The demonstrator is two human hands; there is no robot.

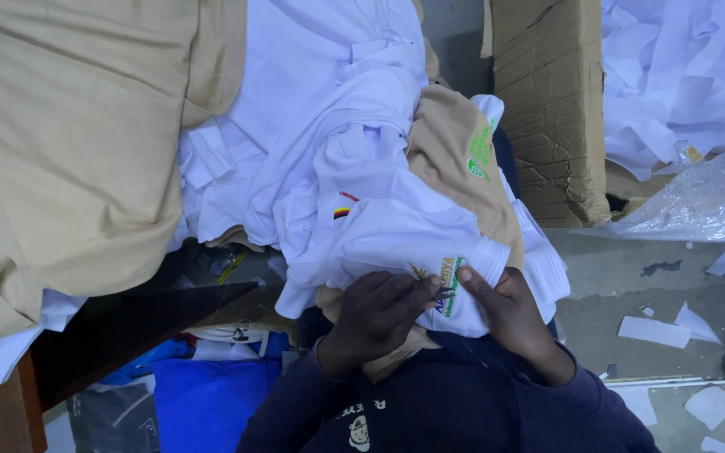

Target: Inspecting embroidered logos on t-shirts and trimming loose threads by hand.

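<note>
Grey concrete floor [614, 277] is showing on the right, littered with white paper scraps [653, 330], and a worn cardboard box [547, 101] is standing up from it, well beyond the right hand's fingers. A crinkled clear plastic sheet [706, 201] is lying just past the box. Heaped above both hands, a pile of white shirts [329, 126] is spilling down toward the person's lap, with tan garments [60, 143] hanging to the far left of the fingers and another tan shirt [459, 147] with a green emblem tucked into the pile, above the right hand.

The left hand [371, 319] is pressing on the lower edge of a white shirt [413, 243], its fingers [409, 294] held narrow and pinching a thin dark tool against the cloth; what the tool is cannot be told. The right hand [509, 315] is gripping the same shirt beside a small embroidered emblem [446, 281], thumb on top, fingers curled under the fabric. That emblem is sitting between the two hands. A dark desk [127, 327] is showing at lower left, well away from the left fingers, with blue cloth [203, 394] below it.
</note>
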